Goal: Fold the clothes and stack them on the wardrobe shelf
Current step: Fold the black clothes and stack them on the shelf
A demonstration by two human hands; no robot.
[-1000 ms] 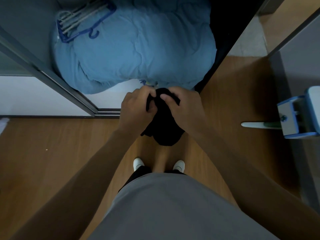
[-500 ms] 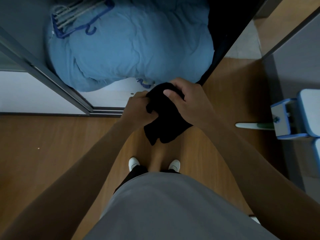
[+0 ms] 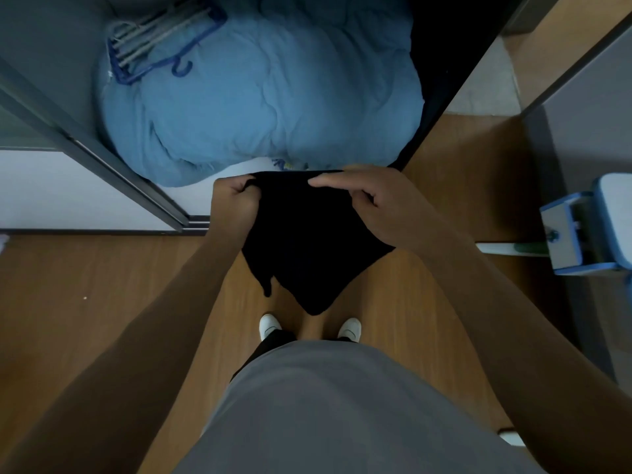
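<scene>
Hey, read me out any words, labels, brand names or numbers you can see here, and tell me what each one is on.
No text here can be read.
On the black garment: no label or print shows.
On the blue quilt: a small blue and yellow mark at its near edge, too blurred to read.
On the hangers: no lettering shows.
On the blue and white object at the right: no lettering shows.

Blue hangers [image 3: 160,42] atop blue duvet [image 3: 273,97]
</scene>
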